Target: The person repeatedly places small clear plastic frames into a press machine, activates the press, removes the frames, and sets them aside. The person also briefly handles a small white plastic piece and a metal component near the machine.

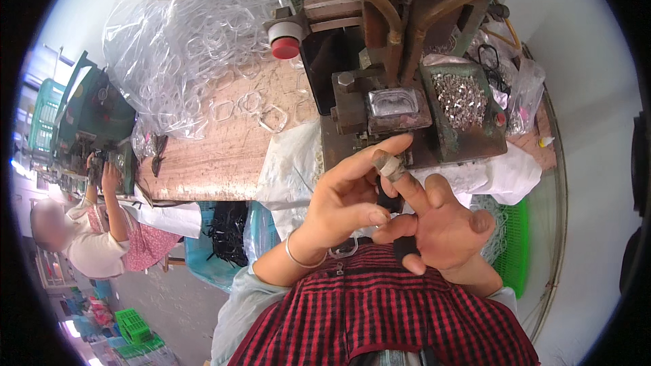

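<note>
My left hand [339,200] is in front of the press, its thumb and fingers bent toward each other. A dark cover shows between them; what they pinch, if anything, is hidden. My right hand [447,230] is right beside it, palm up with fingers bent and apart, its fingertips close to my left thumb. Tape [390,167] wraps one right finger, and a black finger cover [405,248] sits on another. A clear plastic loop [344,249] shows below my left hand; whether it is held or resting I cannot tell. Beyond my hands is the press's metal die block [399,105].
A green tray of small metal pieces [461,100] stands right of the die. A red push button [285,47] juts out at left. Clear loops [271,118] and a large plastic bag [156,41] cover the bench. A green basket [517,247] is at right; a co-worker [102,237] sits left.
</note>
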`<move>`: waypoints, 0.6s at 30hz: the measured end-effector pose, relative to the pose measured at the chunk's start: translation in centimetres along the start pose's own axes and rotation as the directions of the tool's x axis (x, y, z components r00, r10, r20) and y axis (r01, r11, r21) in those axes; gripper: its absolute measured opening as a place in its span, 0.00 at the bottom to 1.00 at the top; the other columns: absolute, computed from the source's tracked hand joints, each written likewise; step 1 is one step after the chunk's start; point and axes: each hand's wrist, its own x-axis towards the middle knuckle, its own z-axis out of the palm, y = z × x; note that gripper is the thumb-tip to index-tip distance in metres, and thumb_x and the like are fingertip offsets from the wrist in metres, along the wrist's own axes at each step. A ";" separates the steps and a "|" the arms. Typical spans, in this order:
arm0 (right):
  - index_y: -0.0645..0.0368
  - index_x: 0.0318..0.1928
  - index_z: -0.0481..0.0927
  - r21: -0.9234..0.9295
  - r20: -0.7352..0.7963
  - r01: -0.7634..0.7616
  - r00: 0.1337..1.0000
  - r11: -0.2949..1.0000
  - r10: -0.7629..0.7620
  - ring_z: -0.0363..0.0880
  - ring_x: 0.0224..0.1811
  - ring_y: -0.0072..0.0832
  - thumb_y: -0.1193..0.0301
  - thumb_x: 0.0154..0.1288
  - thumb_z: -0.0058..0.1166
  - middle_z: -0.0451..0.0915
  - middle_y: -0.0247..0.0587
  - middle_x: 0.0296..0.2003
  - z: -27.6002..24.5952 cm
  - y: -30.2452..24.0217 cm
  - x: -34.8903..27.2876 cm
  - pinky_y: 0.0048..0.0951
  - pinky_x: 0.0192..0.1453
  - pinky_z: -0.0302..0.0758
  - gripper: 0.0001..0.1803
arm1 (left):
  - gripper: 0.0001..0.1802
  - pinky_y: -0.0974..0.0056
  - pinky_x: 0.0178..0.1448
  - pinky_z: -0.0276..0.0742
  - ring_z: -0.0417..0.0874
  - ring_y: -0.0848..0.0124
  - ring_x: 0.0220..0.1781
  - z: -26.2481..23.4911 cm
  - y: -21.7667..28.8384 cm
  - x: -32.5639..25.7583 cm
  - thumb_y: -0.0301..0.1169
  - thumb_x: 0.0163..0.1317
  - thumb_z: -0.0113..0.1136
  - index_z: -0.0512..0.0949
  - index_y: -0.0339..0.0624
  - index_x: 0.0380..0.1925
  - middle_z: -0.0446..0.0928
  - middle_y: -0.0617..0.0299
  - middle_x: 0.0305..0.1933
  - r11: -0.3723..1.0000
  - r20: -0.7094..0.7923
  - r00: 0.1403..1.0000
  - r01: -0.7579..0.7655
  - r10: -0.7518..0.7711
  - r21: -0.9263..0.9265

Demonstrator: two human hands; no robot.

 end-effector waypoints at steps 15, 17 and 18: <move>0.58 0.71 0.63 -0.432 -0.226 -0.056 0.973 0.900 -0.048 0.60 0.74 0.56 0.55 0.63 0.58 0.60 0.51 0.74 -1.4 0.3 0.5 0.46 0.56 0.73 0.39 | 0.21 0.68 0.56 0.74 0.78 0.76 0.49 -5.8 1.5 -2.5 0.23 0.67 0.60 0.76 0.34 0.60 0.81 0.63 0.45 0.876 -0.282 0.954 0.221 -0.102 0.428; 0.61 0.65 0.71 -0.600 -0.223 -0.051 0.969 0.799 -0.105 0.74 0.67 0.51 0.60 0.62 0.62 0.74 0.50 0.65 0.6 0.1 2.1 0.44 0.57 0.75 0.33 | 0.16 0.71 0.50 0.74 0.77 0.78 0.44 -12.6 2.7 -2.2 0.22 0.68 0.61 0.79 0.35 0.55 0.79 0.68 0.41 0.725 -0.482 0.819 0.123 0.312 0.678; 0.62 0.64 0.73 -0.689 -0.139 -0.078 0.990 0.721 -0.026 0.76 0.64 0.48 0.62 0.63 0.62 0.77 0.49 0.62 1.8 0.1 3.1 0.43 0.56 0.75 0.31 | 0.13 0.70 0.50 0.75 0.79 0.75 0.43 -15.5 4.3 -1.6 0.23 0.66 0.62 0.82 0.38 0.51 0.82 0.64 0.41 0.498 -0.353 0.806 0.083 0.476 0.863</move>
